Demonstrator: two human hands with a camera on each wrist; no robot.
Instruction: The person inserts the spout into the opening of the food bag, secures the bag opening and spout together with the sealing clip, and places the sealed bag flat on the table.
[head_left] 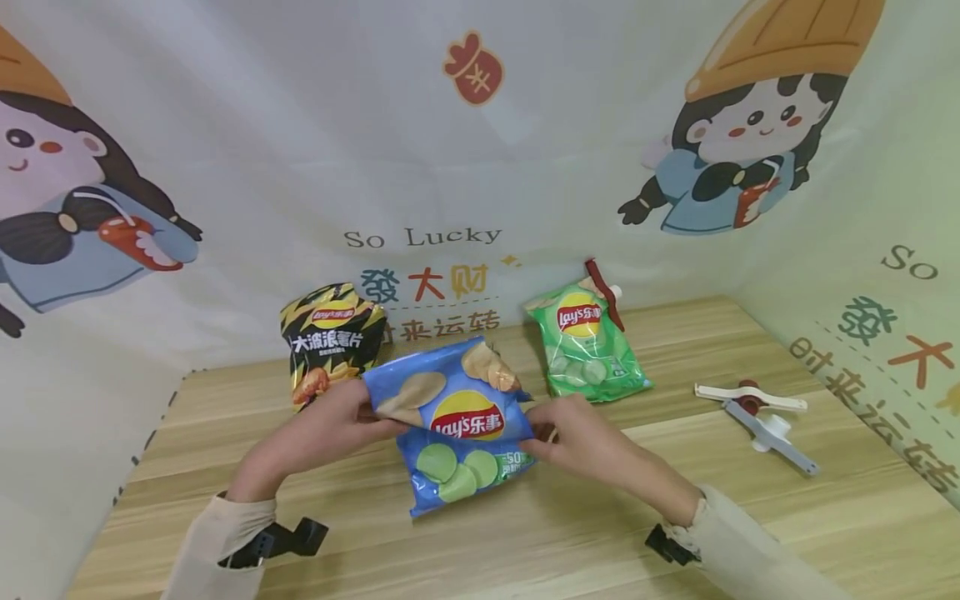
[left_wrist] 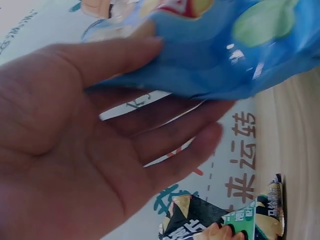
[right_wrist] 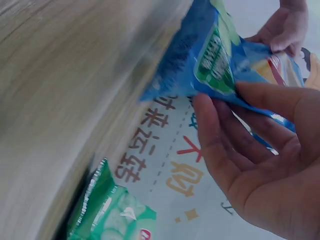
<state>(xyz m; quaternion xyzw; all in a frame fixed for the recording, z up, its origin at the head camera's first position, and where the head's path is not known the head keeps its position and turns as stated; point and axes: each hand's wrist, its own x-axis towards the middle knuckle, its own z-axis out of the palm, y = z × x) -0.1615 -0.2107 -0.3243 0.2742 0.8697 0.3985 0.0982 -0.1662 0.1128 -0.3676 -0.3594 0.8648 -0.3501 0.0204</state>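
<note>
A blue chip bag [head_left: 467, 417] is held up over the middle of the table, with a crease across it below the logo. The left hand [head_left: 341, 421] pinches its left edge, thumb on the front and fingers behind, as the left wrist view shows on the bag [left_wrist: 210, 55]. At the right edge the right hand [head_left: 573, 429] pinches it between thumb and fingers, also seen in the right wrist view on the blue bag [right_wrist: 200, 60]. The bag's lower part hangs toward the front of the table.
A black-and-yellow chip bag [head_left: 330, 337] stands at the back left by the cloth wall. Back right is a green chip bag [head_left: 592, 350] with a dark red clip [head_left: 606, 296] on its top. A white clip [head_left: 783, 402] and a grey clip [head_left: 791, 454] lie at right.
</note>
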